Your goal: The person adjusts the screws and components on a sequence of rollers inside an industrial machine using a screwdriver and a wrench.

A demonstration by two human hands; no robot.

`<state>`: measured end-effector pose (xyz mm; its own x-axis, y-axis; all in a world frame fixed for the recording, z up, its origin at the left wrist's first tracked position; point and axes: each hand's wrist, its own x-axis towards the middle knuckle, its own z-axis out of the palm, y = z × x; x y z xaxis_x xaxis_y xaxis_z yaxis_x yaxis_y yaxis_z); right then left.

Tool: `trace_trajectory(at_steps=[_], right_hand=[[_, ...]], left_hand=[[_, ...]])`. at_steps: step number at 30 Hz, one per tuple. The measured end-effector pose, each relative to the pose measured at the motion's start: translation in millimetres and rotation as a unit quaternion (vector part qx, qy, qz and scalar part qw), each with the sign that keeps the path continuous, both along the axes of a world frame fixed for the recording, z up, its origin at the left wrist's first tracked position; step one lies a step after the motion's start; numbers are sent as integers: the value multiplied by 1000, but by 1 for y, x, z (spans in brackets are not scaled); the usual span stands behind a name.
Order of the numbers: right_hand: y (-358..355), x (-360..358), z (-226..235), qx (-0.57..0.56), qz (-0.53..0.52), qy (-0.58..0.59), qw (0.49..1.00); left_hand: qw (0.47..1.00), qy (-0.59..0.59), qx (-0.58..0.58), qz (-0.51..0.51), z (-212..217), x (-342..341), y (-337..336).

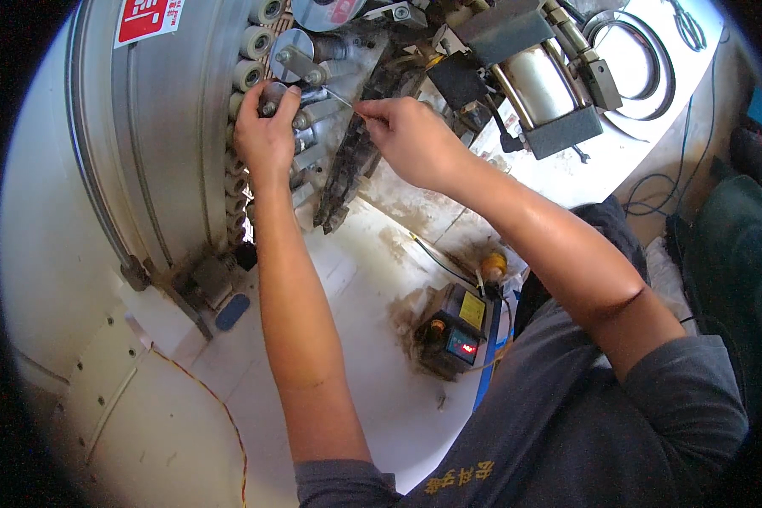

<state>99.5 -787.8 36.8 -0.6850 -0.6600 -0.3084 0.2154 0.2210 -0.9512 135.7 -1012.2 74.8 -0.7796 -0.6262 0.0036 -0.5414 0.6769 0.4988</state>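
My left hand reaches up to a row of rollers, its thumb and fingers closed around a dark metal roller. Just to the right, my right hand pinches a thin metal rod between thumb and forefinger. The rod's far tip points at a grey bracket arm with a bolt in its end. Whether the tip sits in the bolt cannot be made out. More bracket arms line up below it, beside a dark, dirty strip.
A ribbed metal housing rises at the left. At the upper right stands a metal cylinder unit, with black rings behind it. A small black control box with a lit display sits on the white surface. A twisted wire runs lower left.
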Motion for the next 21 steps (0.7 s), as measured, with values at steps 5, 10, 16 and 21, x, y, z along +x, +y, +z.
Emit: trace_trajectory(at_steps=[5,10,16,21], right_hand=[[-2,2,-5,1,-5,17,1000],[-7,5,-5,-23,-49,32,998],[-5,8,-4,-10,-14,26,1000],[-2,5,0,-4,-14,21,1000]], left_hand=[[1000,13,-14,-4,0,-1,3],[1000,4,-19,1,-3,1,-5],[1000,-7,-31,0,-3,1,-3],[1000,-8,-21,-4,0,0,0]])
